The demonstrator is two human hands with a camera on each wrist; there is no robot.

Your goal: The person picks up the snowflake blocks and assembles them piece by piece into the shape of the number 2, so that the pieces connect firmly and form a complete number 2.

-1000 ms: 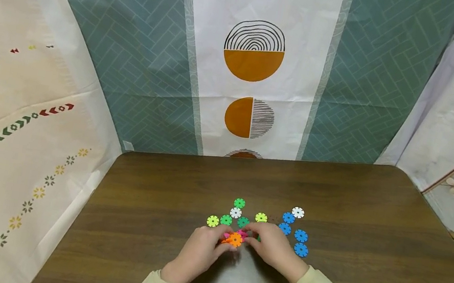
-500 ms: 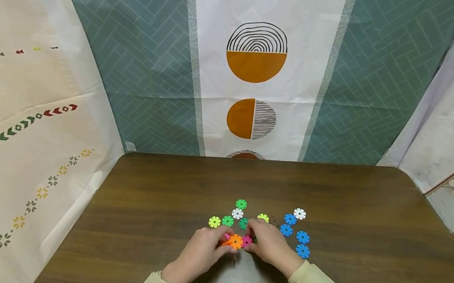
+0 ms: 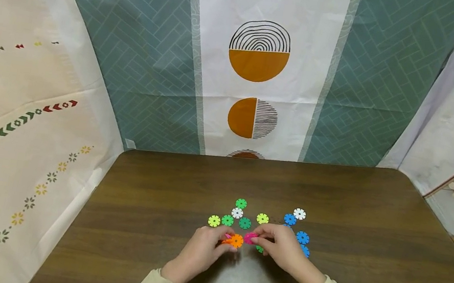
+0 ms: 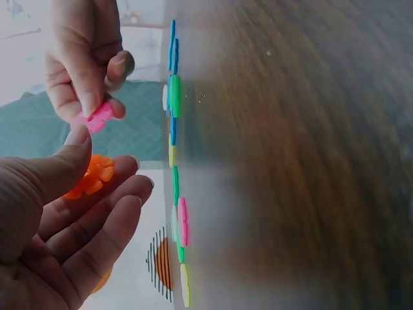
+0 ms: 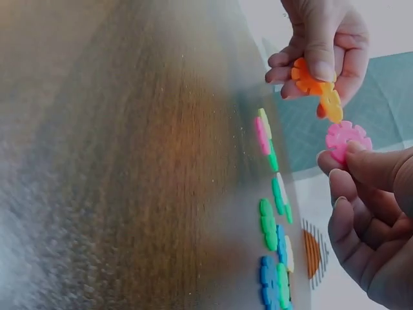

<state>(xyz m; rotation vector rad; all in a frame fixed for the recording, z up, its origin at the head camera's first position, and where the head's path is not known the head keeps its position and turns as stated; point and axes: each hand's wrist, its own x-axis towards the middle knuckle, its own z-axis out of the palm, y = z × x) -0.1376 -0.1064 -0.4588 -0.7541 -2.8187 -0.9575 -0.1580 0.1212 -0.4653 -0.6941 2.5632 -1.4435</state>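
My left hand (image 3: pixel 202 251) pinches two joined orange notched discs (image 3: pixel 236 241) between thumb and fingers. In the right wrist view the orange discs (image 5: pixel 330 102) sit at an angle to each other. My right hand (image 3: pixel 289 253) pinches a pink notched disc (image 3: pixel 250 238) by its edge. A narrow gap parts the pink disc (image 5: pixel 348 139) from the orange pair. Both hands are held above the table. Another pink disc (image 4: pixel 184 221) stays on the table, mostly hidden by my left hand in the head view. A green disc (image 3: pixel 260 248) lies partly under my right hand.
Beyond my hands, several loose notched discs lie on the wooden table (image 3: pixel 142 227): green (image 3: pixel 241 204), white (image 3: pixel 237 213) and yellow (image 3: pixel 214 220) ones at the left and middle, blue ones (image 3: pixel 302 237) at the right. Patterned cloths (image 3: pixel 148 74) hang behind the table.
My right hand has drawn the pink disc from behind and against the orange pair to the right, leaving a small gap. My left hand stays nearly still.
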